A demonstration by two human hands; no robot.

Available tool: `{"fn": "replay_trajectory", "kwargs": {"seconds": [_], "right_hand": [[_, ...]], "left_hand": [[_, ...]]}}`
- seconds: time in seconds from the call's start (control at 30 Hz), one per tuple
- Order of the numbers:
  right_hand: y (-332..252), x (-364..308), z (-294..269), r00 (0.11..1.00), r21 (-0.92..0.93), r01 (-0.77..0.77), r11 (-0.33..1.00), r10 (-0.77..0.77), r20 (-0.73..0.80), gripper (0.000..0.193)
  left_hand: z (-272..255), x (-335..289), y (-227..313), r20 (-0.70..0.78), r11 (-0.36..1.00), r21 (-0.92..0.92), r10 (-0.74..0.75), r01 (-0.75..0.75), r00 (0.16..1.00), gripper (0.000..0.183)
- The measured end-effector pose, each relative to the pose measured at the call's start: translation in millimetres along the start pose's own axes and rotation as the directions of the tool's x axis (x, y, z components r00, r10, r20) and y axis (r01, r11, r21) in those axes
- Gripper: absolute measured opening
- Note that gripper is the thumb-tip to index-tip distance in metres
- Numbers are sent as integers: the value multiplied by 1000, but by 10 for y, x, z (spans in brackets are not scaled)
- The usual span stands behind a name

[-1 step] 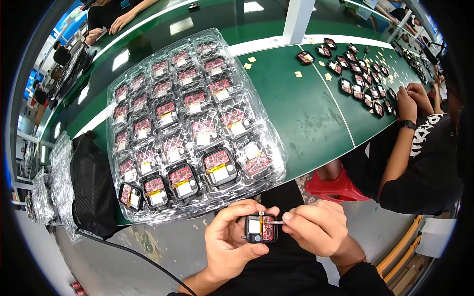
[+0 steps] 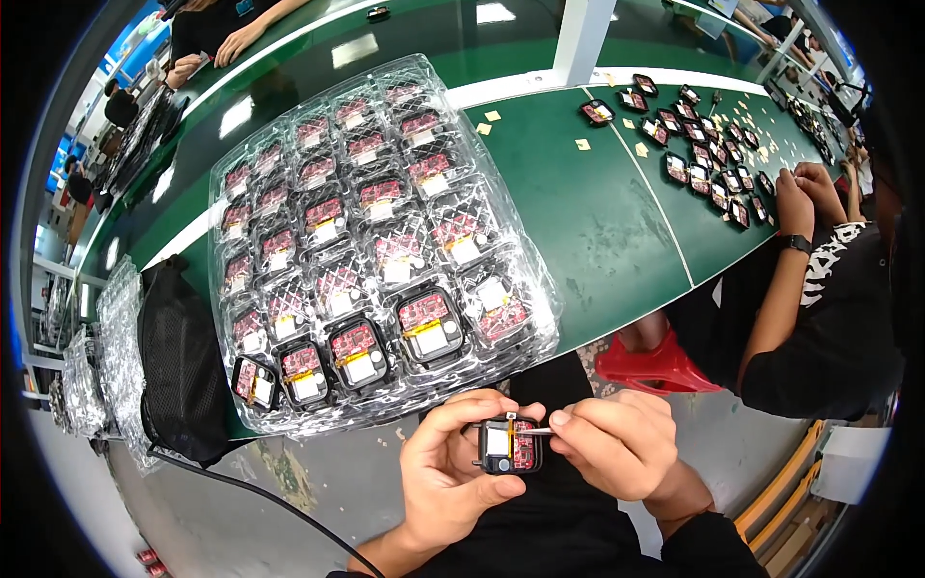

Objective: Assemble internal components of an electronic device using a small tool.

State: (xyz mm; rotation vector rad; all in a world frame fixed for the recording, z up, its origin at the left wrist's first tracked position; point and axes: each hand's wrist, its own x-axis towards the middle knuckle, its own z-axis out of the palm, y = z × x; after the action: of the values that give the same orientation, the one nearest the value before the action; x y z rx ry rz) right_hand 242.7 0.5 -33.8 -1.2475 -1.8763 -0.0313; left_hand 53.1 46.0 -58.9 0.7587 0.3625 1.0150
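Observation:
Just off the table's near edge, my left hand [image 2: 445, 474] grips a small black device housing [image 2: 525, 462] between thumb and fingers. Inside it are a red circuit board, a white block, a yellow strip and a small round part. My right hand [image 2: 621, 445] pinches thin metal tweezers [image 2: 536, 433], whose tips reach the housing beside the yellow strip. Whether the tips clasp anything is too small to tell. Beyond my hands lies a clear plastic tray stack [image 2: 540, 299] with similar housings in its pockets. Several front housings, such as this one [image 2: 427, 328], sit uncovered on top.
A black mesh bag [image 2: 183, 371] and more clear trays [image 2: 118, 308] are at the left, with a black cable [image 2: 275, 498] running below. On the green table [image 2: 597, 231], loose housings [image 2: 699, 173] and paper bits lie near a co-worker's hands [image 2: 805, 188]. A red stool [image 2: 655, 366] stands at right.

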Motion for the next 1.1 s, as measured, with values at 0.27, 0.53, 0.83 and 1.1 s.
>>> {"fn": "replay_trajectory", "kwargs": {"seconds": [0.27,0.53,0.83,1.1], "right_hand": [[19,-20,49,999,-148,49,988,-50,-5,24],[37,45,24,990,116,-139,983,136,30,27],[62,25,23,990,37,-128,991,125,69,25],[106,8,13,993,73,-115,991,112,39,24]], "left_hand": [[-18,-14,-22,43,999,34,-7,5,999,63],[-14,-5,-20,43,997,73,3,-6,999,62],[121,-7,26,-157,975,210,-43,75,987,68],[6,1,18,49,985,170,11,-19,999,62]]}}
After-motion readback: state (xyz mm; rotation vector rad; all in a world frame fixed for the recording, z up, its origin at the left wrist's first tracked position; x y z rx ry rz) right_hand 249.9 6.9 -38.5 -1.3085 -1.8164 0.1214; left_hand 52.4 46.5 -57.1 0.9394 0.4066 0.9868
